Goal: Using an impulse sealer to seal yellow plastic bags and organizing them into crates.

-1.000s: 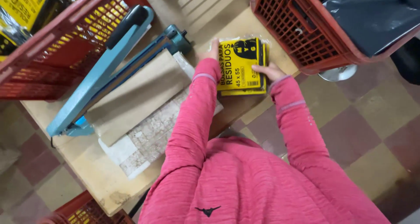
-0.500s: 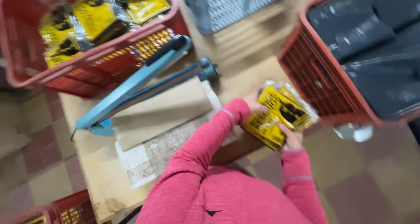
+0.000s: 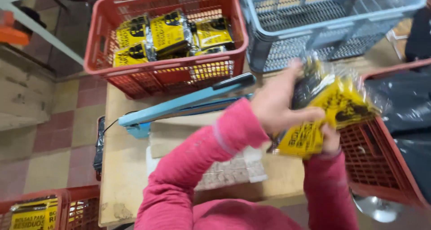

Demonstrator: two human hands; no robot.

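Both hands hold a stack of yellow-and-black bag packets [image 3: 325, 115] raised above the table [image 3: 123, 167], between the heat sealer [image 3: 188, 105] and the red crate [image 3: 381, 167] at the right edge. The left hand [image 3: 276, 106] is clenched over the stack's top and near side; the right hand [image 3: 331, 138] supports it from below, fingers mostly hidden, so its grip reads as closed on the packets. Motion blur prevents a count within the stack. Progress, judged from the layout: the red crate at the back [image 3: 166, 41] already holds about five finished packets, one more lies in a red crate low at the left [image 3: 40, 210], and the lifted stack has not been set down anywhere. The right-hand crate holds dark folded bags [image 3: 404, 109]; their number cannot be made out. Crates counted: three red, one blue-grey [image 3: 323, 23], the latter appearing empty. One sealer, arm raised. One pale tiled slab [image 3: 229, 169] lies on the table under the left sleeve.
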